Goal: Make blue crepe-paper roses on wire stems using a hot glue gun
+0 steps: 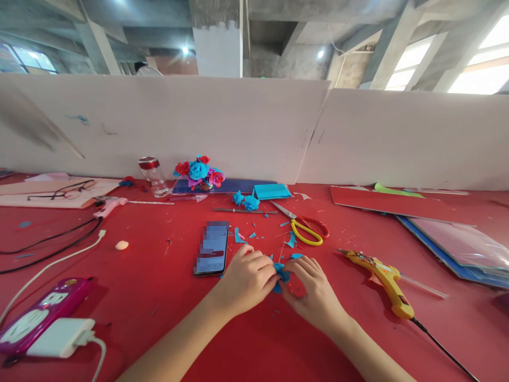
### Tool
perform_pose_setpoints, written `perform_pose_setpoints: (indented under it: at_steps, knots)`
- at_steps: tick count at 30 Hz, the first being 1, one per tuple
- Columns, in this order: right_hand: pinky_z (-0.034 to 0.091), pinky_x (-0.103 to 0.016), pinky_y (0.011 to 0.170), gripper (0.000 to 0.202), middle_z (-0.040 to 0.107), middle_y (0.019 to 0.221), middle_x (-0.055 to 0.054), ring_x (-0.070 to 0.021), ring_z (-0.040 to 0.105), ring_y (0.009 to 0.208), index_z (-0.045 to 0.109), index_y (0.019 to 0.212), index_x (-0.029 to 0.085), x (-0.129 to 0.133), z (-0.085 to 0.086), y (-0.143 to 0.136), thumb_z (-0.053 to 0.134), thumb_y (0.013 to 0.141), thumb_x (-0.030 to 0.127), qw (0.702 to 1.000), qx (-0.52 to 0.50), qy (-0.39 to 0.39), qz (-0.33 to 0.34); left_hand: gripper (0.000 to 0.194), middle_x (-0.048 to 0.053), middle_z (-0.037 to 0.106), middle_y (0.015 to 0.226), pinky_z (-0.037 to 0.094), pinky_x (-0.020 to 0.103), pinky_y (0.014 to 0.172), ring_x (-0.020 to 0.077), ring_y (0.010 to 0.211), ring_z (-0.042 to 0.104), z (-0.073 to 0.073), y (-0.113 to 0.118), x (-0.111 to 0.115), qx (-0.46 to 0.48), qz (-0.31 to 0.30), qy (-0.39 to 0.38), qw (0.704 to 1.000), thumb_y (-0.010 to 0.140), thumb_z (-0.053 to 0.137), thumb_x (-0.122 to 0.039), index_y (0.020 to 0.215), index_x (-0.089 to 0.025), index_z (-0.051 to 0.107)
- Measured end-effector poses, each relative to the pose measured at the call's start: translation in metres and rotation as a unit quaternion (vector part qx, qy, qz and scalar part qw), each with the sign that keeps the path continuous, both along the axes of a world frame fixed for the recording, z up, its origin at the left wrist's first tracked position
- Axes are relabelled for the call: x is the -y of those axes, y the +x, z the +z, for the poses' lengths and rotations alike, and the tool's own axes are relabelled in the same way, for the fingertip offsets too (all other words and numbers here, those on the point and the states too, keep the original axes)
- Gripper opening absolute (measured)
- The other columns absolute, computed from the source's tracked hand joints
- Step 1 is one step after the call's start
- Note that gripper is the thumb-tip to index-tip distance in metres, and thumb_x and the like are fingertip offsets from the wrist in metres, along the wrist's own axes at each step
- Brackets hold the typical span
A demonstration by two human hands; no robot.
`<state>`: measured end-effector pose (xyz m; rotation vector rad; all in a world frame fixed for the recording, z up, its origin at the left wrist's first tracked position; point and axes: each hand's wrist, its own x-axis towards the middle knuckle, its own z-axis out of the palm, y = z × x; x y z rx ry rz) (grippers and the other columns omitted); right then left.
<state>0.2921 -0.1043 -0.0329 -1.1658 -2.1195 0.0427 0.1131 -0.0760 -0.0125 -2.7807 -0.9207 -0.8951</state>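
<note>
Between my two hands is a small crumpled blue paper piece (281, 272), low over the red table (254, 339). My left hand (250, 278) has its fingers curled and closed on the paper's left side. My right hand (312, 292) pinches its right side with thumb and fingers. Blue paper scraps (292, 240) lie just beyond the hands. Scissors (306, 231) with one yellow and one red handle rest behind them. Two blue paper flowers (250, 202) sit farther back, beside a folded blue paper stack (272, 191).
A phone (212, 248) lies left of my hands. At the right is a yellow glue gun (382, 278) with its cord. A power strip (47, 313), glasses (63, 191), a jar (154, 176), a flower arrangement (200, 172) and folders (461, 249) stand or lie around. A white partition (199, 122) rises behind.
</note>
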Motion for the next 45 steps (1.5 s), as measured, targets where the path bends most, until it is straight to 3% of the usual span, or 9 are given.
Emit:
perform_pose_setpoints:
  at_steps: [22, 27, 31, 45]
  knots:
    - [0.037, -0.035, 0.067, 0.010, 0.058, 0.078, -0.004, -0.0216, 0.049, 0.073, 0.049, 0.080, 0.021, 0.001, -0.003, -0.007, 0.051, 0.074, 0.013, 0.998, 0.009, 0.017, -0.067, 0.017, 0.000, 0.065, 0.076, 0.035, 0.032, 0.071, 0.0136, 0.068, 0.055, -0.001, 0.003, 0.003, -0.005, -0.014, 0.000, 1.000, 0.086, 0.048, -0.013, 0.075, -0.018, 0.059]
    - [0.041, -0.036, 0.068, 0.012, 0.057, 0.073, -0.003, -0.0207, 0.051, 0.071, 0.049, 0.076, 0.021, -0.001, -0.004, -0.005, 0.050, 0.071, 0.010, 0.994, -0.085, -0.055, -0.041, 0.009, -0.001, 0.066, 0.080, 0.037, 0.032, 0.074, 0.0150, 0.075, 0.057, -0.002, 0.001, -0.002, 0.018, -0.014, -0.063, 0.998, 0.085, 0.052, -0.015, 0.088, -0.020, 0.059]
    - [0.045, -0.032, 0.062, 0.010, 0.057, 0.069, -0.002, -0.0186, 0.053, 0.067, 0.050, 0.072, 0.021, -0.003, -0.003, -0.004, 0.049, 0.071, 0.011, 0.988, -0.128, -0.077, -0.033, 0.029, 0.000, 0.064, 0.086, 0.040, 0.032, 0.078, 0.0170, 0.081, 0.056, -0.004, -0.002, -0.007, 0.045, 0.006, -0.110, 0.993, 0.078, 0.062, -0.018, 0.106, -0.024, 0.056]
    - [0.048, -0.029, 0.060, 0.009, 0.058, 0.066, -0.001, -0.0166, 0.056, 0.063, 0.053, 0.070, 0.020, -0.006, -0.001, -0.002, 0.047, 0.073, 0.014, 0.979, -0.167, -0.117, -0.027, 0.019, -0.001, 0.065, 0.082, 0.044, 0.030, 0.078, 0.0157, 0.081, 0.059, -0.012, 0.000, -0.011, 0.100, 0.029, -0.176, 0.979, 0.082, 0.059, -0.020, 0.100, -0.026, 0.061]
